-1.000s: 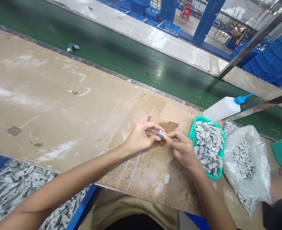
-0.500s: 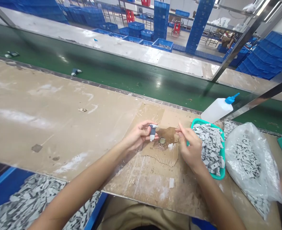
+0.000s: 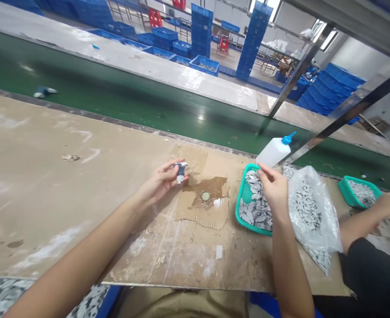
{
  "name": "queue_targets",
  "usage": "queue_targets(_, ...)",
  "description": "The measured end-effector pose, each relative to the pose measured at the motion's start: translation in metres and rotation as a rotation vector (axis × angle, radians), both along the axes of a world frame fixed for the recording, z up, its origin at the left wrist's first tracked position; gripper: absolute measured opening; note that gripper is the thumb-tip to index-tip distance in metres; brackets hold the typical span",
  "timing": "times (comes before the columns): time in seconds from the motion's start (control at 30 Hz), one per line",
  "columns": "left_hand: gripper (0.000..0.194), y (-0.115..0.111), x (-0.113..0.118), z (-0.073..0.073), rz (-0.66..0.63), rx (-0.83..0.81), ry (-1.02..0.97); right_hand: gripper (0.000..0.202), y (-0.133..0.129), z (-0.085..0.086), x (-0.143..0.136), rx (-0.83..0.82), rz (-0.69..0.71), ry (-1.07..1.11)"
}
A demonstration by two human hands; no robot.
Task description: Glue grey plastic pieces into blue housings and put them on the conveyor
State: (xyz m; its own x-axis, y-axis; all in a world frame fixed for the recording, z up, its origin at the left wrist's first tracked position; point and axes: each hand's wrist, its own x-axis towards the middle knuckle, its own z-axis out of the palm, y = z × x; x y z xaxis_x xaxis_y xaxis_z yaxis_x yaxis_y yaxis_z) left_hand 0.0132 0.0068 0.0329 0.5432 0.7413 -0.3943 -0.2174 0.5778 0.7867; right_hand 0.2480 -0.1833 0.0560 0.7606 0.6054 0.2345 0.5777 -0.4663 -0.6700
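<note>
My left hand (image 3: pixel 163 180) pinches a small dark blue and white plastic part (image 3: pixel 181 171) between thumb and fingers, just left of a cardboard piece (image 3: pixel 195 212). On the cardboard, a small round cap (image 3: pixel 205 196) lies in a wet brown stain. My right hand (image 3: pixel 274 187) is over a green basket (image 3: pixel 248 226) of flat grey pieces (image 3: pixel 254 211); its thumb and forefinger are pressed together near the far rim. Whether anything is between those fingertips is too small to tell. Part of the basket's green bottom shows at the left.
A white squeeze bottle (image 3: pixel 274 151) with a blue nozzle stands behind the basket. To the right are a clear plastic bag (image 3: pixel 314 216) of grey pieces and another green basket (image 3: pixel 350 194), with a co-worker's arm (image 3: pixel 364 223) near it. A green conveyor belt (image 3: pixel 168 110) runs beyond the table.
My right hand has moved from beside the cardboard to over the green basket. My left hand has drawn left, still holding the part. The view has turned right, bringing in more of the co-worker's arm.
</note>
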Motion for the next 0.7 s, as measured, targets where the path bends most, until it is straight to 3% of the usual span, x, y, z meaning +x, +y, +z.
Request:
queue_targets(0.1,0.028,0.006,0.001,-0.004,0.061,0.118,0.042,0.035,-0.008,-0.005,0.014,-0.231,-0.013,-0.111)
queue_targets(0.2,0.011,0.018,0.008,-0.007,0.106,0.122,0.106,0.034,-0.007,-0.019,0.015,-0.299,0.017,-0.147)
queue_targets(0.3,0.013,0.039,0.027,-0.005,0.064,0.081,0.133,0.03,-0.002,-0.031,0.015,-0.337,0.048,-0.176)
queue_targets(0.53,0.022,0.11,0.1,-0.004,0.218,0.061,0.15,0.014,0.001,-0.037,0.02,-0.269,0.071,-0.179)
queue_targets(0.7,0.029,0.129,0.122,-0.015,0.258,0.101,0.11,0.01,0.0,-0.039,0.016,-0.113,0.105,-0.086)
